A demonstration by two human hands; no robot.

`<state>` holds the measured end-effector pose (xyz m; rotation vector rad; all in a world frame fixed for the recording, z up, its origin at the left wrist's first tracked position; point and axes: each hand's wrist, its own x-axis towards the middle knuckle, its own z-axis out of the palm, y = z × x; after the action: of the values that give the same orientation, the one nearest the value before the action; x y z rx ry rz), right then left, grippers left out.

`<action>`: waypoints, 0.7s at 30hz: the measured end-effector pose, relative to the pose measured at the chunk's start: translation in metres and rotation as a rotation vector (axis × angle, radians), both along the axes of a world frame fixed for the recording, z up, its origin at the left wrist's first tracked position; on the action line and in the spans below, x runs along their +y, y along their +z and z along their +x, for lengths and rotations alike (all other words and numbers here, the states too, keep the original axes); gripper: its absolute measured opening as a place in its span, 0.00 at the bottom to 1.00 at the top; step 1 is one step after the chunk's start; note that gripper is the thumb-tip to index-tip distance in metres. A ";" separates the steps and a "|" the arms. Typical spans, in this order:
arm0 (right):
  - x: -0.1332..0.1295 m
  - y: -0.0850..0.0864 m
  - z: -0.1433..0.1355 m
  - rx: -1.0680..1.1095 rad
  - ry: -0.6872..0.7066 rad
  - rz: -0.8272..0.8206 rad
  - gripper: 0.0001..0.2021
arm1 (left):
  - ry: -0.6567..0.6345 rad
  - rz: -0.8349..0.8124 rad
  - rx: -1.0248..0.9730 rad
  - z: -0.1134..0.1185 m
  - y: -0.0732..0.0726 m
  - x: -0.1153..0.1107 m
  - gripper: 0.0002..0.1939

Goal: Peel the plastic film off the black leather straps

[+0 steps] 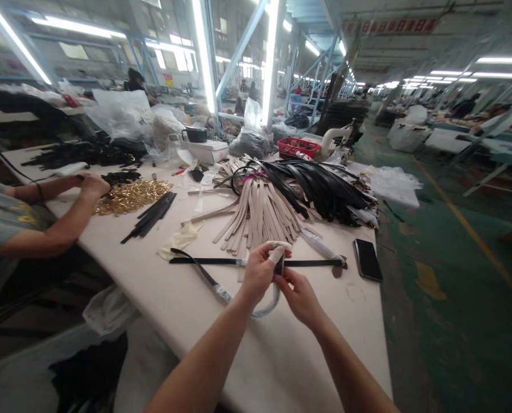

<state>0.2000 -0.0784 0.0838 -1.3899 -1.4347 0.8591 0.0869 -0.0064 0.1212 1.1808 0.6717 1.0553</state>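
Both my hands meet over the near part of the table, holding one strap (268, 311) between them. The strap is dark at its free end on the left, with a greyish, plastic-wrapped stretch that curves below my hands. My left hand (258, 274) is closed on it, and a pale covering shows on one finger. The fingers of my right hand (301, 297) pinch the strap just below. What lies right between the fingertips is partly hidden. Behind my hands a flat black strap (310, 263) lies straight across the table.
Beyond lie a fanned bundle of beige straps (260, 215) and a pile of black straps (320, 186). A phone (367, 260) rests near the right edge. At left, a co-worker's hands (94, 184) are beside gold metal pieces (138, 196). A red basket (298, 148) stands farther back.
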 end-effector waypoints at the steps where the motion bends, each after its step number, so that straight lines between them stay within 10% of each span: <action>1: -0.001 -0.004 -0.004 0.005 -0.001 0.007 0.15 | 0.035 -0.030 -0.013 0.000 -0.003 0.001 0.17; 11: -0.005 -0.026 -0.013 -0.077 -0.120 0.006 0.17 | -0.008 -0.067 0.069 -0.011 -0.062 -0.020 0.14; 21: -0.001 0.009 0.027 0.008 -0.163 0.135 0.11 | 0.004 0.398 0.409 -0.011 -0.050 -0.040 0.09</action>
<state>0.2272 -0.0797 0.0929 -1.3781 -1.3282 0.6509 0.0761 -0.0460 0.0711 1.7706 0.7994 0.9845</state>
